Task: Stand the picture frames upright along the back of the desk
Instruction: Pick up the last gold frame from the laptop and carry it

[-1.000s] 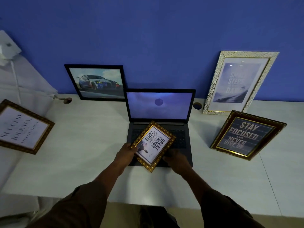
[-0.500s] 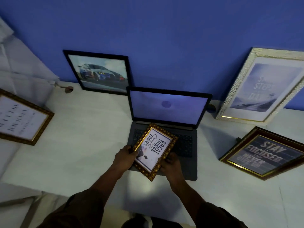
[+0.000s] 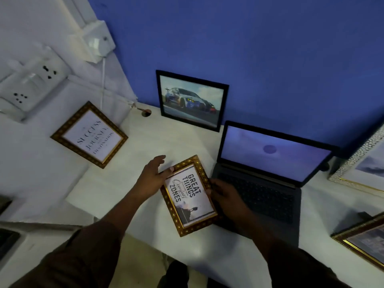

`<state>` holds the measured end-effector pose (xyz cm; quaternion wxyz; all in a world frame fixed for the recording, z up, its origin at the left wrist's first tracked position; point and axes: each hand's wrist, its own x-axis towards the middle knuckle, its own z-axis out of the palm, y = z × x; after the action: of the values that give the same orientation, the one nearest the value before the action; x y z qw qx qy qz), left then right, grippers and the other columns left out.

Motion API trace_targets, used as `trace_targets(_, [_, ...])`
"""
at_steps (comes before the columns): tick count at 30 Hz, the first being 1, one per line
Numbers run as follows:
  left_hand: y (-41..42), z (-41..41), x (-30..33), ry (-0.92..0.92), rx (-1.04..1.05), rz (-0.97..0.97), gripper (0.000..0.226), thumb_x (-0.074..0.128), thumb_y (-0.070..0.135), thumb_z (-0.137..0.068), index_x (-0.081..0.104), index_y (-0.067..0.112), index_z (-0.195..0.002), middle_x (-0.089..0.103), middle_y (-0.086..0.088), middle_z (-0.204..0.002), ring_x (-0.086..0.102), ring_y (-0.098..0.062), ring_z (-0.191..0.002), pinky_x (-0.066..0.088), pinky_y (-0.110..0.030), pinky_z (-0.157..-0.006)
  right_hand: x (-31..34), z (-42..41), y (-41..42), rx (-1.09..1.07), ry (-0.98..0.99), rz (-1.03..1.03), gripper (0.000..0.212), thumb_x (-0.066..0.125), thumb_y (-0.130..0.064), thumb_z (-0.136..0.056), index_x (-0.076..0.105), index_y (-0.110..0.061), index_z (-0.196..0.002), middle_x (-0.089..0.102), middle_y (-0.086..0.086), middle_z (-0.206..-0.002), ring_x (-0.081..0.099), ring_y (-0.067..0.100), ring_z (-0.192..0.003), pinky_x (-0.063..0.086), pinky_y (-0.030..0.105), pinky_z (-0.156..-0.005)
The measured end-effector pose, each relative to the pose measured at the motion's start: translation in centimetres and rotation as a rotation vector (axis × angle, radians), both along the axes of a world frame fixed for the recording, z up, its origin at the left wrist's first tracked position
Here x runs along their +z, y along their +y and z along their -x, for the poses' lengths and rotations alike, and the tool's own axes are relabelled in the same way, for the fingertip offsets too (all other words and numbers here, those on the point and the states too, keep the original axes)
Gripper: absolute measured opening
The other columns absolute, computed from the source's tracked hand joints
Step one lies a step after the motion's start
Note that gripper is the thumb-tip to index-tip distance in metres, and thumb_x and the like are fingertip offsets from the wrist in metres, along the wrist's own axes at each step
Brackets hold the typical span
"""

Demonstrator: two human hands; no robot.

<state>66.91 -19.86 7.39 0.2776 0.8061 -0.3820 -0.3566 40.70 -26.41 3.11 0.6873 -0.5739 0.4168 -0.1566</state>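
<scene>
We see the small gold frame (image 3: 188, 195) held between both hands above the white desk (image 3: 166, 142), just left of the open laptop (image 3: 268, 175); its print (the words "GREAT THINGS" and "ZONES" are legible) faces up toward us, turned sideways. The right hand (image 3: 225, 194) clasps the frame's right edge, fingers curled around it, with the thumb on the front rim; the left hand (image 3: 152, 177) lies at the frame's upper left corner with its thumb pressed on the gold border, the fingers spread open and pointing away over the desk, so it steadies rather than grasps. The frame's lower end hangs near the desk's front edge, between the two forearms. A black car frame (image 3: 192, 99) stands upright against the blue wall (image 3: 249, 48) at the back, behind and left of the laptop; a gold "SUCCESS" frame (image 3: 89, 135) leans at the far left, well apart from the hands; a white pebbled frame (image 3: 361, 169) and another gold-edged frame (image 3: 361, 242) sit at the right border, cut off.
</scene>
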Motion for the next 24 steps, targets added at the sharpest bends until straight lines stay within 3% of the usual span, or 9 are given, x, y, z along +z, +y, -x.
trace_targets(2, [0.8,-2.7,1.0,-0.003,-0.161,-0.097,0.038,0.055,0.058,-0.091,0.067,0.027,-0.109,0.074,0.003,-0.107,0.070,-0.016,-0.100,0.055,-0.043,-0.090,1.7,-2.5,-0.4,0.073,0.023,0.043,0.025,0.058,-0.024,-0.100,0.070,-0.027,-0.122,0.077,0.007,-0.108,0.074,0.028,-0.101,0.058,0.056,-0.090])
trace_targets(4, [1.8,-5.3,1.6,0.078,-0.241,-0.160,0.046,0.051,0.062,-0.092,0.070,0.021,-0.096,0.078,0.000,-0.092,0.075,-0.019,-0.086,0.059,-0.042,-0.081,3.3,-5.1,-0.8,0.148,0.052,0.088,0.025,0.058,-0.028,-0.100,0.070,-0.030,-0.122,0.078,0.009,-0.104,0.076,0.028,-0.096,0.060,0.053,-0.086])
trace_targets(9, [5.1,-10.6,0.7,0.362,0.013,0.024,0.046,0.058,0.049,-0.096,0.071,0.005,-0.096,0.079,-0.011,-0.091,0.075,-0.032,-0.085,0.056,-0.038,-0.073,5.6,-11.2,-2.6,0.152,0.118,0.068,0.025,0.069,-0.034,-0.092,0.073,-0.025,-0.116,0.078,0.014,-0.103,0.075,0.033,-0.094,0.061,0.049,-0.085])
trace_targets(12, [6.6,-12.4,0.3,0.452,0.153,0.135,0.035,0.053,0.035,-0.102,0.073,0.007,-0.108,0.079,-0.010,-0.102,0.076,-0.030,-0.094,0.060,-0.044,-0.086,5.8,-13.3,-3.3,-0.010,0.087,-0.075,0.021,0.064,-0.030,-0.096,0.074,-0.019,-0.111,0.074,0.022,-0.109,0.073,0.030,-0.089,0.058,0.040,-0.081])
trace_targets(16, [7.9,-13.7,1.0,0.616,0.333,0.263,0.038,0.046,0.032,-0.105,0.070,0.008,-0.121,0.074,-0.018,-0.116,0.073,-0.032,-0.104,0.054,-0.055,-0.096,5.6,-16.6,-2.1,-0.138,-0.004,-0.221,0.030,0.053,-0.036,-0.101,0.071,-0.012,-0.108,0.074,0.016,-0.102,0.069,0.031,-0.094,0.055,0.042,-0.084])
trace_targets(20, [8.2,-14.8,1.8,0.934,0.389,0.191,0.065,0.027,0.061,-0.101,0.064,0.019,-0.135,0.067,-0.015,-0.132,0.065,-0.035,-0.121,0.044,-0.060,-0.106,6.6,-20.6,-0.4,-0.293,-0.022,-0.191,0.034,0.048,-0.031,-0.103,0.072,-0.008,-0.105,0.078,0.015,-0.097,0.075,0.038,-0.087,0.062,0.050,-0.079])
trace_targets(24, [8.3,-16.0,2.4,1.144,0.385,0.078,0.091,0.013,0.083,-0.087,0.064,0.024,-0.135,0.064,-0.014,-0.136,0.060,-0.037,-0.126,0.040,-0.058,-0.110,7.4,-22.5,-0.8,-0.275,0.002,-0.117,0.036,0.047,-0.035,-0.102,0.073,-0.009,-0.104,0.079,0.014,-0.095,0.076,0.038,-0.086,0.062,0.053,-0.079])
